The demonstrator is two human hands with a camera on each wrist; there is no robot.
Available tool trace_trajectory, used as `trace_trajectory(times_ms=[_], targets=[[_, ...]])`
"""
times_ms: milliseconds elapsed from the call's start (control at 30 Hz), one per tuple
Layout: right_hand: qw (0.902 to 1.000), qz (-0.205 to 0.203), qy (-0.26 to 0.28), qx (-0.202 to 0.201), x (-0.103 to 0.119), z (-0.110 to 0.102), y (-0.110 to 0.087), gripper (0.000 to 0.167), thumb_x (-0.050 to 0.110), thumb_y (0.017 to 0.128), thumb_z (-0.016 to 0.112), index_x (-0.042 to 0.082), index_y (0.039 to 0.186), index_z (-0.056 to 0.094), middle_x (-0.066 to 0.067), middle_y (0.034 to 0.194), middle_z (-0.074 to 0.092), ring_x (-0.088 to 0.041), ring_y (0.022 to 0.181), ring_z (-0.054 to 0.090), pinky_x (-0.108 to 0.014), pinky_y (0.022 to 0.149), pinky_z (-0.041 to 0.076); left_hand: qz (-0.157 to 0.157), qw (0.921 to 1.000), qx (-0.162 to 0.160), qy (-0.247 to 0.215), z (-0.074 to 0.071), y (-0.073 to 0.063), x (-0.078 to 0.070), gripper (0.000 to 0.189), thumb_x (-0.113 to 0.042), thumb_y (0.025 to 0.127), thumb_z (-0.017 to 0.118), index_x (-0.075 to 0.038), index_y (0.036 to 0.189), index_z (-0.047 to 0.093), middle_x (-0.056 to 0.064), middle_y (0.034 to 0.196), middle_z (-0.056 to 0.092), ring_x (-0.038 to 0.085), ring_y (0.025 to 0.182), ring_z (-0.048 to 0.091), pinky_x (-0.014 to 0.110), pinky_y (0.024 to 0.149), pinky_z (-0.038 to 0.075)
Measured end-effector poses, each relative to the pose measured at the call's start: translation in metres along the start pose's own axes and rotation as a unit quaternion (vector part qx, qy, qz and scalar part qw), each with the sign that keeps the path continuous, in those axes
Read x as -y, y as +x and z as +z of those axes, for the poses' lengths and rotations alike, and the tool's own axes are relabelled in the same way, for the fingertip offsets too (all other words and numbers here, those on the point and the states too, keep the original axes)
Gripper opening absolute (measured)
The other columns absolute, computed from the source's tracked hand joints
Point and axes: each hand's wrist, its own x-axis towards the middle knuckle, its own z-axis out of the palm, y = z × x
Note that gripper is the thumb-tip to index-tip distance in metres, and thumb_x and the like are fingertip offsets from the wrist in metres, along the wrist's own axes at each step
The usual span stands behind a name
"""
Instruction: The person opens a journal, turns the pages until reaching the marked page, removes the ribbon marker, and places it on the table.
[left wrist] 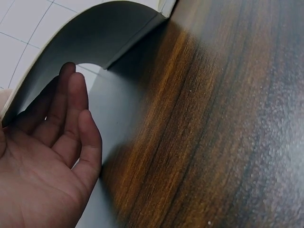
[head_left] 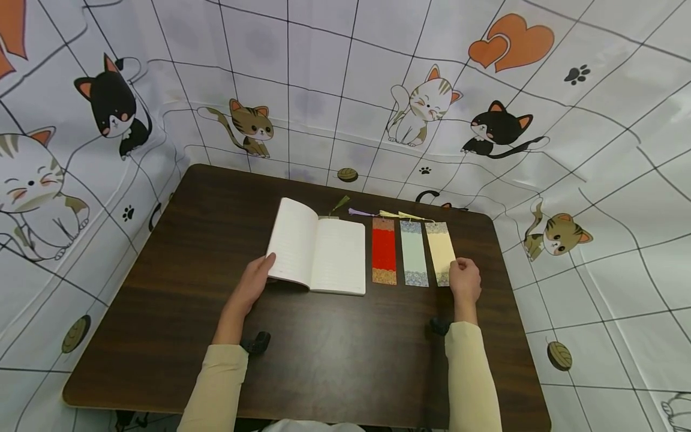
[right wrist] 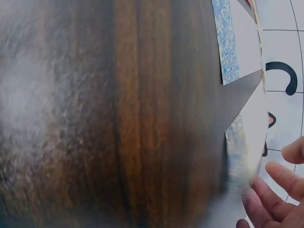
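An open notebook (head_left: 339, 255) with blank-looking pages lies on the table. My left hand (head_left: 255, 281) grips its raised left side, thumb over the page edge; in the left wrist view the fingers (left wrist: 80, 123) extend beneath the curved dark cover (left wrist: 102, 35). At the right edge of a cream bookmark (head_left: 439, 249) is my right hand (head_left: 465, 281). The right wrist view has its fingertips (right wrist: 251, 197) right at that bookmark's edge, with thumb and index finger apart. Left of it lie a pale green bookmark (head_left: 414, 252) and a red bookmark (head_left: 384, 246).
A green tassel (head_left: 340, 204) pokes out beyond the notebook's top edge, beside a purple tassel (head_left: 360, 212). Yellow tassels (head_left: 399, 215) lie above the other bookmarks. The dark wooden table (head_left: 335, 360) meets a cat-patterned curtain (head_left: 318, 84) at the back and sides.
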Motion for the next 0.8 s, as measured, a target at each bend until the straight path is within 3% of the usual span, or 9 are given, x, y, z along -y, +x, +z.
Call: trace_trajectory(times_ms=[167,367,567,700,800], targets=[[0.9999,-0.011,-0.008,-0.01,0.006,0.005,-0.003,0.048,0.036,0.112,0.046,0.01,0.15,0.059,-0.019,0.148,0.064,-0.044,0.134,0.057,-0.067,0.121,0.029,-0.009,1.0,0.002,0.001,-0.001,0.002,0.001,0.074,-0.053,0.118,0.032,-0.002,0.171,0.024,0.022,0.177,0.026,0.041,0.167,0.015,0.061,0.135,0.015],[0.9988,-0.045,-0.017,0.001,0.027,0.018,-0.019,0.048,0.038,0.111,0.044,0.011,0.144,0.065,-0.019,0.144,0.068,-0.045,0.129,0.062,-0.067,0.117,0.036,-0.004,1.0,-0.002,0.006,0.001,0.001,0.0,0.075,-0.056,0.116,0.034,-0.003,0.17,0.028,0.022,0.175,0.031,0.04,0.166,0.019,0.061,0.134,0.017],[0.9935,-0.109,-0.013,0.031,0.054,0.043,-0.039,0.044,0.04,0.111,0.047,0.012,0.136,0.071,-0.016,0.131,0.073,-0.041,0.109,0.07,-0.062,0.094,0.053,0.01,0.9999,-0.004,0.007,0.002,-0.001,-0.003,0.079,-0.061,0.115,0.035,-0.004,0.17,0.03,0.022,0.174,0.034,0.04,0.165,0.022,0.062,0.133,0.019],[0.9879,-0.147,-0.002,0.048,0.071,0.065,-0.057,0.039,0.038,0.111,0.052,0.012,0.128,0.075,-0.013,0.121,0.076,-0.037,0.096,0.072,-0.056,0.082,0.056,0.014,0.9998,-0.01,0.003,0.004,0.0,-0.002,0.076,-0.06,0.115,0.036,-0.002,0.165,0.04,0.026,0.161,0.051,0.038,0.148,0.049,0.058,0.123,0.041],[0.9814,-0.18,0.01,0.067,0.084,0.082,-0.073,0.037,0.036,0.11,0.055,0.01,0.127,0.076,-0.012,0.117,0.077,-0.033,0.099,0.073,-0.054,0.085,0.057,0.017,0.9997,-0.015,-0.004,0.004,0.001,-0.002,0.071,-0.057,0.116,0.036,-0.001,0.159,0.047,0.026,0.146,0.061,0.023,0.122,0.065,0.05,0.107,0.055]])
